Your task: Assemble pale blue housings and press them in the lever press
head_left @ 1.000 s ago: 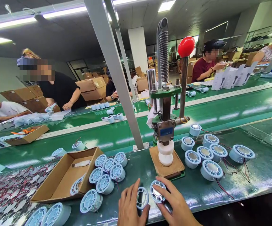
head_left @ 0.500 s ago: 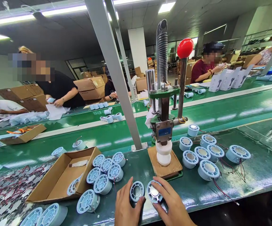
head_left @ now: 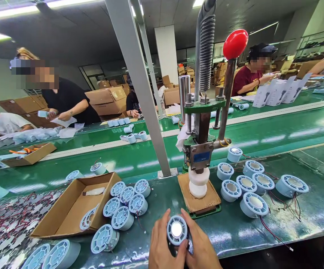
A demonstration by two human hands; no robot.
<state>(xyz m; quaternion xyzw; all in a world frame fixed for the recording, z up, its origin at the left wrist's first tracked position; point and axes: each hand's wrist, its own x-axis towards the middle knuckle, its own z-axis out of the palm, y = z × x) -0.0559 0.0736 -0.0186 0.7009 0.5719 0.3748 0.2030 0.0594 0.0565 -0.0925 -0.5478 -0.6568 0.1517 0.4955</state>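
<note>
Between my two hands sits a round light-blue plastic housing (head_left: 177, 230), with a spoked rim and a shiny silver disc facing up. My left hand (head_left: 162, 243) curls round its left side, thumb at the lower edge. My right hand (head_left: 199, 244) closes along its right side. A bit of pale blue shows below, by the right fingers; whether a second housing is there is hidden. Just beyond my hands stands a hand press (head_left: 201, 153) with a red-knobbed lever, its white round pads (head_left: 198, 183) over a cardboard-covered base (head_left: 186, 194).
Right of the press, several housings with silver discs (head_left: 254, 204) trail thin wires. On the left, several housings without discs (head_left: 122, 218) crowd a cardboard box (head_left: 63, 220). Flat wired parts (head_left: 7, 228) cover the far left. A slanted metal post (head_left: 139, 89) rises behind; co-workers sit across the green conveyor.
Half a second ago each hand had its own housing, side by side. Both hands have come together, and just one housing shows plainly between them. The view has shifted slightly.
</note>
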